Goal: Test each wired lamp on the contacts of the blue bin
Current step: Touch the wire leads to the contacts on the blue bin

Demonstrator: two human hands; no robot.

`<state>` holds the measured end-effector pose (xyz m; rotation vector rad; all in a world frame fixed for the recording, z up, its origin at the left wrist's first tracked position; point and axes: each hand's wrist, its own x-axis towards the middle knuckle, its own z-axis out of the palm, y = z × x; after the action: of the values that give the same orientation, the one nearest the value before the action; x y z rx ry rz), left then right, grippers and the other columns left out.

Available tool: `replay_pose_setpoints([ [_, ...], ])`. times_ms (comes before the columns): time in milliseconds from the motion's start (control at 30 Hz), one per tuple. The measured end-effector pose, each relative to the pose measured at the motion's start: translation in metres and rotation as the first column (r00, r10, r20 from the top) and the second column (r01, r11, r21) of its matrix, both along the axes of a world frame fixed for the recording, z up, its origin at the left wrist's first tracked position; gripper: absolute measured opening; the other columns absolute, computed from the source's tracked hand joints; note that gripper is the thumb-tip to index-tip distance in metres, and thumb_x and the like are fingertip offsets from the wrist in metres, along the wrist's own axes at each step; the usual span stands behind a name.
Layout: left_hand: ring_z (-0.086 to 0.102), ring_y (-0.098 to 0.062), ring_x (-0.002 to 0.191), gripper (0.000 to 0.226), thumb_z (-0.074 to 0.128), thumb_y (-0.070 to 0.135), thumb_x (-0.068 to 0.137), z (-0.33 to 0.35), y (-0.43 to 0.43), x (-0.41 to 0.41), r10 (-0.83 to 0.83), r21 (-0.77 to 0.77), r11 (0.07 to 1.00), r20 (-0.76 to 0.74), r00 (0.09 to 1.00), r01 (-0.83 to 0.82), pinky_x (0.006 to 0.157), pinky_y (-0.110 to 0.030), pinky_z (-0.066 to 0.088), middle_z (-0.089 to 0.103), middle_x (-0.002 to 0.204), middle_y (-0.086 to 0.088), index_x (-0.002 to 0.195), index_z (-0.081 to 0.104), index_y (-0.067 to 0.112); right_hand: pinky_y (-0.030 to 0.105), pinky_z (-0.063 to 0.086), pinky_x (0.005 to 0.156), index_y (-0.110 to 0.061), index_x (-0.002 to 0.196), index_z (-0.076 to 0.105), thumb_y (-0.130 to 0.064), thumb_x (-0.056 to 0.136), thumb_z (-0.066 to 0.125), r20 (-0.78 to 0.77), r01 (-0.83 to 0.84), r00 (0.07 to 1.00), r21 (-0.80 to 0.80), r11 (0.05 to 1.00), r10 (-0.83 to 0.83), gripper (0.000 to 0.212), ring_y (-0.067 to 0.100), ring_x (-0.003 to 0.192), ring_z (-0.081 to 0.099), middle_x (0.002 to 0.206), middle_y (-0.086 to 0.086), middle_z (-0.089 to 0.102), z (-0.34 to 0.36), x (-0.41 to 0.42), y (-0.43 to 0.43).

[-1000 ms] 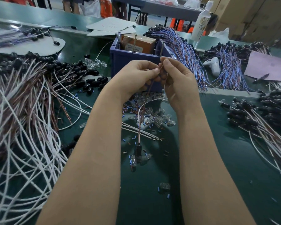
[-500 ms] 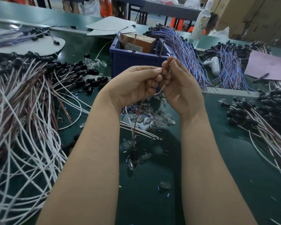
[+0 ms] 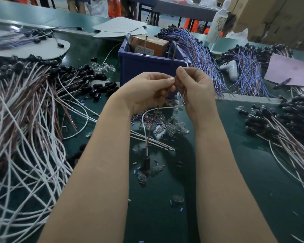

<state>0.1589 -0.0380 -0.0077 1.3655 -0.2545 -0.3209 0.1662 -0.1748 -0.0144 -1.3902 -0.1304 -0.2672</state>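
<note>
CHANGE: wired lamp (image 3: 146,162) hangs slightly higher than before | FINGERS: your left hand (image 3: 147,92) and right hand (image 3: 197,92) each pinch one of its leads (image 3: 142,120), tips meeting, near blue bin (image 3: 144,67).

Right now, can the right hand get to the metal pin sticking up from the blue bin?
Probably yes. The right hand is just in front of the blue plastic bin, and nothing stands between it and the nearer upright metal pin, though it pinches a thin white wire.
</note>
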Motion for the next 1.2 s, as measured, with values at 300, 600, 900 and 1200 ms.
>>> replay_pose_setpoints([
  [300,0.054,0.000,0.051,0.014,0.056,0.011,0.095,0.012,0.001,-0.004,0.116,0.310,0.938,0.132,0.984,-0.152,0.054,-0.014,0.049,0.066,0.062,0.006,0.085,0.065,0.010,0.027,0.042,0.063,-0.013,0.083,0.062,-0.010,0.096,0.051,0.096,0.325,0.945,-0.188,0.927,-0.312,0.017,0.004,0.054,0.048,0.078,0.001,0.065,0.001,0.004,0.008],
  [600,0.056,0.002,0.049,0.017,0.053,0.010,0.096,0.016,0.011,-0.001,0.379,0.198,0.899,0.096,0.920,-0.391,0.053,-0.014,0.050,0.067,0.070,0.000,0.081,0.061,0.011,0.024,0.051,0.067,-0.016,0.122,0.049,-0.005,0.100,0.037,0.159,0.375,0.921,-0.125,0.919,-0.355,0.027,0.002,0.053,0.054,0.094,-0.001,0.067,0.006,-0.002,0.011],
  [900,0.054,0.002,0.044,0.022,0.052,0.010,0.096,0.014,0.014,0.007,0.538,0.156,0.826,0.070,0.840,-0.542,0.050,-0.014,0.049,0.064,0.070,-0.001,0.075,0.058,0.013,0.018,0.049,0.060,-0.016,0.089,0.053,-0.013,0.101,0.043,0.054,0.324,0.945,-0.045,0.945,-0.322,0.015,0.006,0.057,0.061,0.077,0.002,0.068,0.007,-0.001,0.017],
  [1200,0.054,0.003,0.042,0.019,0.053,0.009,0.095,0.013,0.014,0.008,0.564,0.159,0.808,0.068,0.823,-0.567,0.051,-0.014,0.050,0.064,0.068,-0.001,0.076,0.058,0.011,0.040,0.055,0.084,-0.016,0.103,0.057,-0.011,0.099,0.044,0.026,0.238,0.971,-0.246,0.940,-0.239,0.014,0.012,0.069,0.063,0.080,0.001,0.070,0.001,0.000,0.022],
])
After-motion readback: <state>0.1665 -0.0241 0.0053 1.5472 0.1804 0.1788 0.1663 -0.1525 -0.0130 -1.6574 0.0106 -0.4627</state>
